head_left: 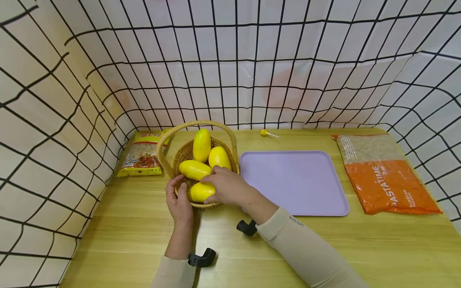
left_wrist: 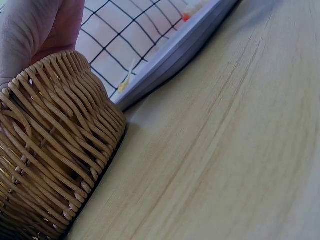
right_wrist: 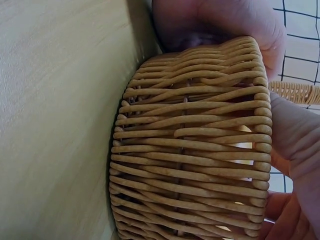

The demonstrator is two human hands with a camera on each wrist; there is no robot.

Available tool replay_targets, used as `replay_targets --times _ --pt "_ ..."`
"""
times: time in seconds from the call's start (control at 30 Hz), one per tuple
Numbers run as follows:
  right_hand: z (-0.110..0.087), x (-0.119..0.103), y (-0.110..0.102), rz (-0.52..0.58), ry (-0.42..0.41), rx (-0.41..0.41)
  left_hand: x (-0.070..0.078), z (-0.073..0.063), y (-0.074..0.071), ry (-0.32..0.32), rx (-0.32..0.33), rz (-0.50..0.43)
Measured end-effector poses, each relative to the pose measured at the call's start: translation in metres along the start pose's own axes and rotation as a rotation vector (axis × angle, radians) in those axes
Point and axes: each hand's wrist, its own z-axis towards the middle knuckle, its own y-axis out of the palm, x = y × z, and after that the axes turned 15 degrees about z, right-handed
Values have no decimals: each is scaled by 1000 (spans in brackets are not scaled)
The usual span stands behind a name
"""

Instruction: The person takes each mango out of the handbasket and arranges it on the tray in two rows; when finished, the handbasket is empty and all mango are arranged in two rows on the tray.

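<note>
Several smooth, oblong yellow mangoes (head_left: pixel 201 145) lie in a round wicker basket (head_left: pixel 207 207) with a tall arched handle. My left hand (head_left: pixel 181 204) grips the basket's rim at the front left, its thumb over the edge. In the left wrist view, part of that hand (left_wrist: pixel 35 30) shows above the woven wall. My right hand (head_left: pixel 230 186) reaches over the front right rim and grips the nearest mango (head_left: pixel 199 193) between thumb and fingers. The right wrist view shows the basket's side (right_wrist: pixel 195 140) up close, hiding most of the mangoes.
A flat lavender tray (head_left: pixel 291 184) lies right of the basket. Behind it is a yellow lollipop (head_left: pixel 264 133). An orange pasta bag (head_left: pixel 392 184) lies at the far right, and a yellow-edged food packet (head_left: pixel 140 158) sits left of the basket. Black-grid cloth walls (head_left: pixel 245 68) enclose the back and sides.
</note>
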Motion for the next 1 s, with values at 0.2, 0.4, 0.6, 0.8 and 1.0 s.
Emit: replay_targets --times 0.2,0.4,0.6,0.8,1.0 --pt "0 0 0 5 -6 1 0 0 -1 -2 -9 -5" --pt "-1 1 -2 22 -32 -3 0 0 -1 -4 -13 -2" --pt "-4 2 -10 57 -39 -4 1 0 -1 -5 -7 7" --pt "-13 -1 -24 93 -46 30 0 0 -1 -6 -8 -6" --pt "-27 2 -38 146 -80 72 -1 0 0 4 -9 -17"
